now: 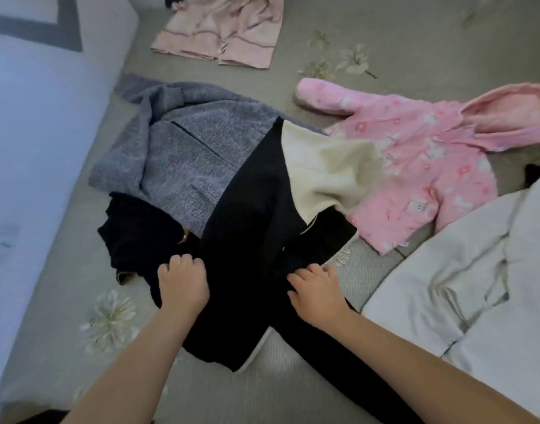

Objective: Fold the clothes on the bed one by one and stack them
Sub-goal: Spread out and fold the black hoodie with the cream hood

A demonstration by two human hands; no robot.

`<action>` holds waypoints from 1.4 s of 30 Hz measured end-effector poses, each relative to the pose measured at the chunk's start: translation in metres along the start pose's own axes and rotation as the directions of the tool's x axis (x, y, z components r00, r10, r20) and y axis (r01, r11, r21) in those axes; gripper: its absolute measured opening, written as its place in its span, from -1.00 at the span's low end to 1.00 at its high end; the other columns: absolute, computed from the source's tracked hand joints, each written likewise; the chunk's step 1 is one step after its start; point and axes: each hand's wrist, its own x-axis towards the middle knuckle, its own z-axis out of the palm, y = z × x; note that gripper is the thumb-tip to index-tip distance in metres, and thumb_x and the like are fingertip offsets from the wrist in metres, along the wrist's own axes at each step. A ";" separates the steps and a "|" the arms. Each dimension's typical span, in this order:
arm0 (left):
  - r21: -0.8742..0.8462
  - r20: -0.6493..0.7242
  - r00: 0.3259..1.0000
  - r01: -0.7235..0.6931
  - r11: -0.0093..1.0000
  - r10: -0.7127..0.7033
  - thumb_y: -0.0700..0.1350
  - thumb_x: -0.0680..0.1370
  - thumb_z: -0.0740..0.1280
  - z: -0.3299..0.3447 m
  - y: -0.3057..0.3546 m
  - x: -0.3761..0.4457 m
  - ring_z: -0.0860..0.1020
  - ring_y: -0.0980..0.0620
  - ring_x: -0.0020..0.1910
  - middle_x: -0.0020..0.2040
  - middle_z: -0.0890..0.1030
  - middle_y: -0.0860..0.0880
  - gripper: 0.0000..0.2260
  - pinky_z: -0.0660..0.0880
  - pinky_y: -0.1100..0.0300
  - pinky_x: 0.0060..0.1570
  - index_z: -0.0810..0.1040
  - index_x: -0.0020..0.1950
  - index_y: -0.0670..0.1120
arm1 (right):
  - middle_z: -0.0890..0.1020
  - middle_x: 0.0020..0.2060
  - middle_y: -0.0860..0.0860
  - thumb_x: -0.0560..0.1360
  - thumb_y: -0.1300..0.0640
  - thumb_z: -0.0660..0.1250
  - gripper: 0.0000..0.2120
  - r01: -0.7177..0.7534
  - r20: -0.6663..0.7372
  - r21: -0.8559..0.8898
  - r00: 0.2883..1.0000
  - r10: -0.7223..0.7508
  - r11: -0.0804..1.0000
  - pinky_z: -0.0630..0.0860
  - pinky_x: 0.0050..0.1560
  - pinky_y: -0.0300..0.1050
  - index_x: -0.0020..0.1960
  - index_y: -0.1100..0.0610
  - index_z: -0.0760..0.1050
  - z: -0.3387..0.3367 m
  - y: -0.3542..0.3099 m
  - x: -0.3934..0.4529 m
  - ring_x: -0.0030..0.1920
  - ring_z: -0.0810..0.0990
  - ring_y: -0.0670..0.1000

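Grey-green bedding with a pale flower print covers the bed (369,29), which fills nearly the whole view. A white wall or panel (33,133) runs down its left side. At the lower right a pale grey garment (464,270) lies rumpled, overlapping the hem of the pink hooded jacket (415,166), which is spread flat with its hood towards the right edge and one sleeve reaching left. Left of centre a grey knitted coat (183,154) lies open on the sheet. Across it, and running down towards the viewer, lies the black garment (250,228), with a cream lining or panel (320,169) showing at its upper right where it touches the pink jacket. A second dark piece (131,237) is bunched just to its left, with a small gold-coloured part at its edge; whether this belongs to the same garment cannot be told from the blur. At the top, well apart from the rest, sits a light pink folded garment (219,29).

Both bare forearms come in from the bottom. The left hand (183,286) has its fingers curled into the black cloth at its left edge, gripping it. The right hand (316,289) grips the same cloth near its right edge, fingers bent down into the fabric.
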 end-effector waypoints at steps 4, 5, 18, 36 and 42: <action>-0.163 -0.073 0.995 -0.074 0.984 0.063 -0.13 -0.02 0.64 0.013 0.041 0.017 0.59 -0.19 -0.34 -0.32 0.59 -0.16 -0.62 0.51 0.04 -0.44 0.58 -0.35 -0.22 | 0.65 -0.37 -0.08 -0.12 -0.06 0.61 -0.61 -0.168 0.175 -0.059 0.969 0.176 0.984 0.58 -0.19 0.07 -0.33 -0.01 0.63 0.015 0.035 -0.015 -0.33 0.63 -0.04; -0.180 -0.116 0.989 -0.113 0.977 0.093 -0.09 0.00 0.64 0.011 0.056 0.026 0.61 -0.19 -0.29 -0.27 0.62 -0.17 -0.59 0.53 0.03 -0.41 0.61 -0.29 -0.23 | 0.65 -0.37 -0.07 -0.14 -0.04 0.61 -0.60 -0.214 0.176 -0.062 0.959 0.222 0.975 0.58 -0.23 0.08 -0.33 0.00 0.64 0.021 0.045 -0.017 -0.34 0.64 -0.02; 0.393 0.153 0.800 -0.588 0.708 0.580 -0.17 0.63 0.04 -0.001 0.130 0.120 -0.20 -0.21 0.48 0.50 -0.26 -0.21 -0.57 -0.02 -0.14 0.41 0.05 0.48 -0.21 | 0.61 -0.43 0.01 0.07 0.14 0.40 -0.88 -0.388 0.018 -0.039 0.921 0.389 0.921 0.44 -0.57 -0.12 -0.39 0.14 0.56 0.017 0.094 0.040 -0.46 0.58 0.08; 0.014 -0.479 0.805 -0.393 0.920 0.351 -0.28 0.32 0.11 -0.015 0.038 0.151 0.51 -0.13 -0.47 -0.38 0.52 -0.15 -0.66 0.35 0.23 -0.65 0.64 -0.09 -0.29 | 0.63 -0.23 0.18 0.39 0.33 0.17 -0.83 -0.428 -0.335 0.230 0.809 0.483 0.874 0.49 -0.16 -0.03 -0.12 0.26 0.52 0.003 0.085 0.208 -0.15 0.62 0.18; -0.160 -0.148 0.980 0.112 0.981 -0.136 -0.38 -0.13 0.55 -0.010 -0.046 0.114 0.49 -0.20 -0.49 -0.39 0.49 -0.25 -0.39 0.34 0.24 -0.68 0.59 -0.09 -0.40 | 0.08 0.49 -0.06 0.58 0.18 0.06 -0.44 0.115 0.127 -0.019 0.986 -0.112 0.993 -0.27 0.39 0.27 0.51 0.00 -0.06 -0.047 -0.030 0.295 0.51 -0.14 -0.02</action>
